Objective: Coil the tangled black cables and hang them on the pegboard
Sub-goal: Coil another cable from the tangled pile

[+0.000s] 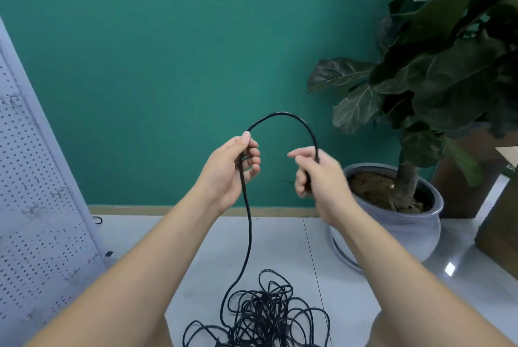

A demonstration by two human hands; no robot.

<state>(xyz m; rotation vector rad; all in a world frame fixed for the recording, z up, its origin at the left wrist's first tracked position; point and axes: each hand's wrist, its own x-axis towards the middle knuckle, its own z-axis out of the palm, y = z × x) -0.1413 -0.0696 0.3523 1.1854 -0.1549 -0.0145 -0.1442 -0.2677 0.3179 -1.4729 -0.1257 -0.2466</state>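
A tangled heap of black cable (263, 316) lies on the pale floor between my knees. One strand rises from the heap to my left hand (232, 170), which pinches it between thumb and fingers. From there the cable arches up and over (283, 114) to my right hand (316, 175), whose curled fingers grip its end. Both hands are raised in front of the teal wall. The white pegboard (36, 192) leans at the left, with small hooks on it.
A large-leaved plant in a grey pot (406, 223) stands at the right, close to my right arm. Brown boxes (499, 223) sit beyond it at the right edge. A small black hook (97, 220) lies on the floor by the pegboard's foot.
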